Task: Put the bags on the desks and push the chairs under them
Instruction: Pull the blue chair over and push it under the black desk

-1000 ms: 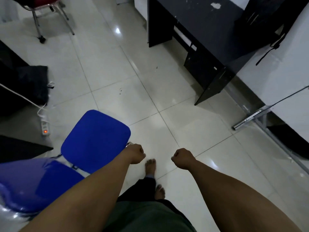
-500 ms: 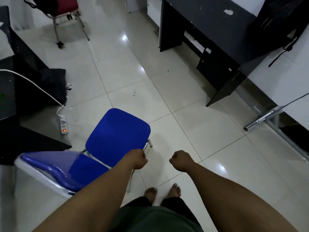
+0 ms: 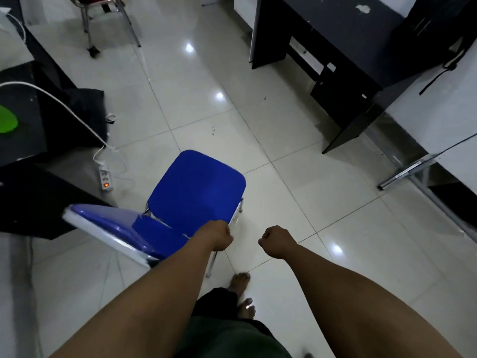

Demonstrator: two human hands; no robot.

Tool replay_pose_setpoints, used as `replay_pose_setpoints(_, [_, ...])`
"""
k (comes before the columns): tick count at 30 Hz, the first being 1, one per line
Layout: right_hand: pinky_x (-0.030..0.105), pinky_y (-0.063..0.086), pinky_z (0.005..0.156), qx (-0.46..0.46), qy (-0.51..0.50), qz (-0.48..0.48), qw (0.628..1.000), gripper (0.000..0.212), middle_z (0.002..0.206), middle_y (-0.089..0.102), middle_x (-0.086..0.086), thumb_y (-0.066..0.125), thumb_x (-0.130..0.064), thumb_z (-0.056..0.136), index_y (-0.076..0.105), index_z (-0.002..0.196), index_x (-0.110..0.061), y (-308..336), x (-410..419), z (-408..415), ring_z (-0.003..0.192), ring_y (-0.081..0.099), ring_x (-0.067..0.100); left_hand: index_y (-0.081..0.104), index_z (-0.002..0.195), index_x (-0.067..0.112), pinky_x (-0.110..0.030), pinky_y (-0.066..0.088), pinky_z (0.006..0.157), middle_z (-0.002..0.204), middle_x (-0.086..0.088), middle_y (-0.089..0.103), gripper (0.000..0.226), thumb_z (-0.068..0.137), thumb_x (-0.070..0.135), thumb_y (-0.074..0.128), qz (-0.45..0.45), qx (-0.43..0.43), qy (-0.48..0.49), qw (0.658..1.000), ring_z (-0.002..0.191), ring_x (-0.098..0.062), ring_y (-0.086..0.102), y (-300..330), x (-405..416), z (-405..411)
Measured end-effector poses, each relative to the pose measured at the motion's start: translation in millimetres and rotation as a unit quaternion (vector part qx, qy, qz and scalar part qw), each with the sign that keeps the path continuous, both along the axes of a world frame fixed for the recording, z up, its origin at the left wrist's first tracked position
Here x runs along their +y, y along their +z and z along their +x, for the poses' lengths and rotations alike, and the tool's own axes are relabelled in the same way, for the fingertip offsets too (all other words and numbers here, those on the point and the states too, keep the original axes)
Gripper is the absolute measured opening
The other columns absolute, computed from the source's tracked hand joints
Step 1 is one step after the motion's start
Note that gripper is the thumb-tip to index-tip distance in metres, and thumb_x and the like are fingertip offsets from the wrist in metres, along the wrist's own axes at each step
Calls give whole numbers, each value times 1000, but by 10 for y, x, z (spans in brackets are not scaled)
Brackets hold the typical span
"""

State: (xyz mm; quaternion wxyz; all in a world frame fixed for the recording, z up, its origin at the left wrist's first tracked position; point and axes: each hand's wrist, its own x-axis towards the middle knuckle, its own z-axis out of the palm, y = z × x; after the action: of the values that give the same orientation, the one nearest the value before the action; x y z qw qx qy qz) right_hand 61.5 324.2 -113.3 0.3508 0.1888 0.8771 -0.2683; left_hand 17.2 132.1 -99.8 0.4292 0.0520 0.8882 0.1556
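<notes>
A blue chair with a chrome frame stands on the tiled floor just ahead of me, its backrest turned toward the lower left. My left hand is a curled fist right over the seat's near corner, and I see nothing held in it. My right hand is a fist too, empty, over bare floor to the right of the chair. A dark desk stands at the upper right with a black bag on its far end. Another dark bag lies on the floor by the left desk.
A power strip with a lit red switch and a white cable lie left of the chair. A red chair stands at the top left. A white table with a metal foot is on the right. My bare feet are below.
My view has swung left and forward, so the blue chair now sits near the centre. Both fists stay curled in front of me. The chair has barely shifted on the floor.
</notes>
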Motion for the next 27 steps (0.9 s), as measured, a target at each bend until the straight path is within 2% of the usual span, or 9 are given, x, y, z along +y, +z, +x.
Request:
replay_pose_setpoints(2, [33, 52, 84, -2, 13, -1, 1000, 29, 109, 70, 11, 56, -25, 92, 68, 106, -3, -7, -141, 82, 102, 64, 27, 62, 106, 10, -33, 48, 81, 100, -2, 54, 25, 96, 31, 53, 3, 11, -11, 1000, 88, -18, 51, 50, -102, 79])
replay_pose_setpoints(5, [33, 53, 85, -6, 16, -7, 1000, 30, 110, 69, 11, 57, -27, 93, 67, 108, -3, -21, -417, 239, 103, 63, 27, 62, 115, 10, -34, 49, 84, 109, -6, 61, 30, 96, 32, 53, -5, 23, -39, 999, 93, -22, 56, 129, -277, 187])
replay_pose_setpoints(8, [33, 53, 83, -2, 12, -11, 1000, 29, 107, 70, 12, 57, -25, 92, 68, 106, -2, -4, -706, 325, 101, 64, 27, 62, 117, 12, -38, 52, 91, 116, -7, 62, 31, 95, 32, 53, -1, 27, -58, 998, 102, -25, 60, 168, -464, 214])
replay_pose_setpoints(13, [34, 53, 83, 7, -22, -2, 1000, 30, 107, 70, 13, 57, -24, 92, 68, 107, 0, -20, -1077, 282, 100, 65, 27, 63, 105, 13, -40, 53, 92, 118, -8, 64, 22, 93, 30, 55, 7, 38, -81, 996, 99, -24, 60, 173, -857, 98])
replay_pose_setpoints(15, [32, 53, 80, 8, -40, -2, 999, 28, 107, 69, 12, 57, -24, 93, 68, 107, -2, -21, -1245, 237, 95, 64, 25, 64, 113, 13, -38, 51, 92, 119, -7, 62, 26, 94, 30, 55, 9, 39, -92, 995, 103, -24, 59, 204, -1059, 13])
replay_pose_setpoints(19, [31, 52, 73, 12, -45, -25, 999, 22, 94, 68, 9, 56, -23, 93, 67, 101, -6, -8, -1681, 102, 86, 66, 24, 65, 116, 15, -39, 50, 95, 121, -7, 62, 28, 95, 31, 55, 9, 54, -93, 994, 106, -26, 59, 220, -1529, -159])
replay_pose_setpoints(22, [27, 44, 68, 28, -37, -29, 999, 17, 93, 64, 8, 58, -24, 92, 65, 95, -9, 55, -1978, -41, 83, 59, 21, 63, 117, 17, -38, 50, 94, 121, -6, 63, 27, 95, 30, 57, 34, 65, -67, 995, 104, -24, 60, 223, -1732, -203])
replay_pose_setpoints(25, [25, 41, 59, 39, -18, -31, 999, 13, 87, 60, 5, 61, -22, 92, 58, 84, -12, 107, -2142, -186, 79, 55, 20, 60, 119, 21, -38, 51, 91, 121, -4, 61, 27, 95, 32, 56, 34, 77, -107, 991, 102, -24, 60, 287, -1774, -215])
replay_pose_setpoints(27, [26, 44, 64, 37, 0, -29, 999, 13, 86, 59, 5, 60, -21, 92, 57, 84, -11, 130, -2217, -256, 80, 55, 20, 59, 120, 22, -38, 51, 89, 121, -4, 61, 27, 94, 32, 55, 24, 87, -111, 990, 101, -23, 59, 329, -1841, -239])
